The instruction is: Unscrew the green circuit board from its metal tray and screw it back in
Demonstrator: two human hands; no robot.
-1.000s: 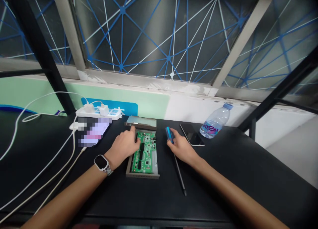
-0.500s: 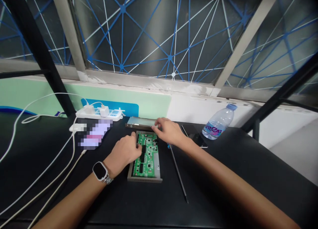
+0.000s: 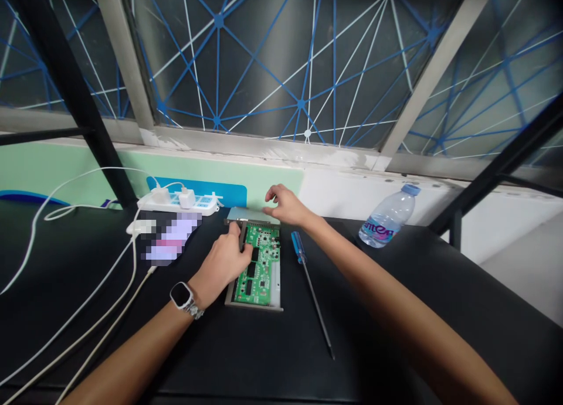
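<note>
A green circuit board (image 3: 259, 265) lies in a shallow grey metal tray (image 3: 276, 288) on the black table. My left hand (image 3: 226, 261), a smartwatch on its wrist, rests on the board's left edge with fingers curled against it. Behind the tray lies a flat grey metal cover (image 3: 246, 215). My right hand (image 3: 284, 206) reaches over that cover's right end, fingers bent and touching it. A screwdriver (image 3: 310, 282) with a blue handle lies free on the table right of the tray.
A white power strip (image 3: 178, 202) with chargers and white cables (image 3: 83, 299) lies at the back left, beside a blurred patch. A water bottle (image 3: 387, 217) lies at the back right. A wall and slanted window frame rise behind the table.
My right hand put the screwdriver down on the table and moved up and left to the grey cover. My left hand stayed on the board.
</note>
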